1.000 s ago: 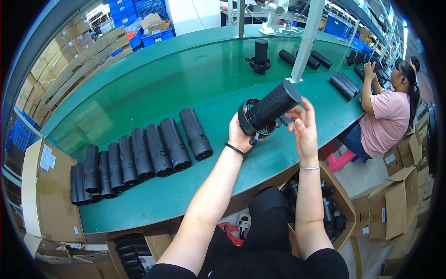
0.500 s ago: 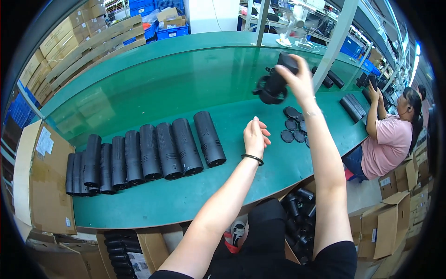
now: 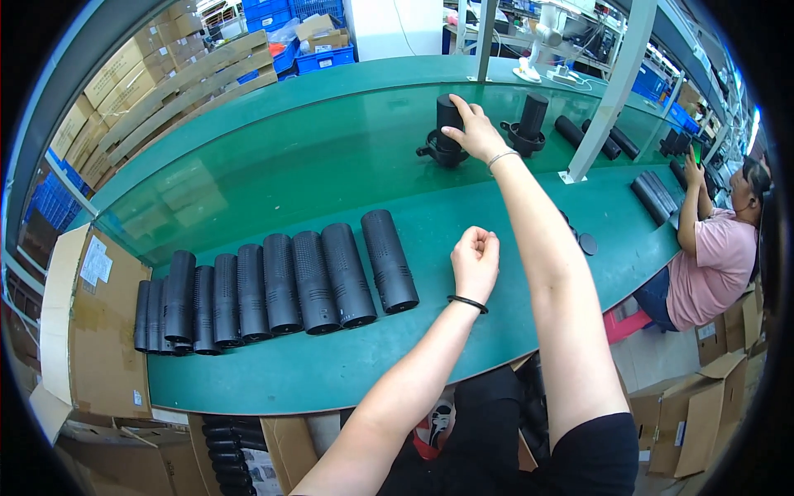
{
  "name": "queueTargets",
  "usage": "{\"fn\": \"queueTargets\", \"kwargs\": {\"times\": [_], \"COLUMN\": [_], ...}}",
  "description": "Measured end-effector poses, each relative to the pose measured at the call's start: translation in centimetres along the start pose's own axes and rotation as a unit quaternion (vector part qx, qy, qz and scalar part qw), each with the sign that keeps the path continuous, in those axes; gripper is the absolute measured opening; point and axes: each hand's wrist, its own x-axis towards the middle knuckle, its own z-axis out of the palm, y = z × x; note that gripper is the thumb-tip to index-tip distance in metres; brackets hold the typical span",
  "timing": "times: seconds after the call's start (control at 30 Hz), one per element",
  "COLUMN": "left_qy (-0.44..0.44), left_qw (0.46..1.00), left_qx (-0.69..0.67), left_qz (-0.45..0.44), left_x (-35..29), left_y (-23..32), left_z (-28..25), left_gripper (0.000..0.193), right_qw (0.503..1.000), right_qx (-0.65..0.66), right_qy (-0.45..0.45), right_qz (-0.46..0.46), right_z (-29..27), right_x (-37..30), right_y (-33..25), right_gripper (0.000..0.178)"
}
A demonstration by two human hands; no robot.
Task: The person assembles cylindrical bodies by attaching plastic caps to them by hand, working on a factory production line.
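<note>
Right hand (image 3: 481, 136) grips black cylinder (image 3: 445, 112) in ring mount (image 3: 445, 155), upright, 12 o'clock | left hand (image 3: 475, 260) curled, contents hidden | step: apparently setting down on green surface (image 3: 331, 161) | next: calls for level release

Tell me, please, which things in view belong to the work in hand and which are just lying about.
Work in hand, apparently:
black cylinder in the right grip
its ringed base
row of black cylinders

Lying about:
blue crates
stacked cartons
</note>
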Motion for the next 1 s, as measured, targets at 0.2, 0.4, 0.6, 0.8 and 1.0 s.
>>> {"fn": "queueTargets", "kwargs": {"times": [0.2, 0.4, 0.6, 0.8, 1.0], "left_qy": [-0.077, -0.117, -0.196, -0.259, -0.272], "left_qw": [0.997, 0.992, 0.98, 0.959, 0.95], "left_qx": [-0.002, 0.028, 0.029, 0.102, 0.138], "left_qz": [0.006, 0.039, 0.018, 0.046, 0.064], "left_x": [-0.7, -0.6, -2.6, -5.5, -6.0], "left_y": [0.1, -0.4, 2.6, 1.7, 2.1], "left_z": [0.1, 0.6, 2.1, 3.1, 2.8], "left_gripper": [0.015, 0.016, 0.016, 0.013, 0.016], "right_qw": [0.987, 0.974, 0.794, 0.725, 0.797], "right_qx": [0.043, 0.208, 0.175, 0.18, -0.087], "right_qy": [0.052, 0.086, 0.06, -0.128, 0.03], "right_qz": [-0.146, 0.019, 0.58, 0.653, 0.597], "right_z": [-7.7, -17.5, -9.5, 2.4, 4.5], "right_x": [-8.2, -28.8, -57.4, -74.7, -69.2], "right_y": [0.5, 5.3, 16.7, 14.7, 15.2], "right_gripper": [0.044, 0.035, 0.017, 0.012, 0.04]}}
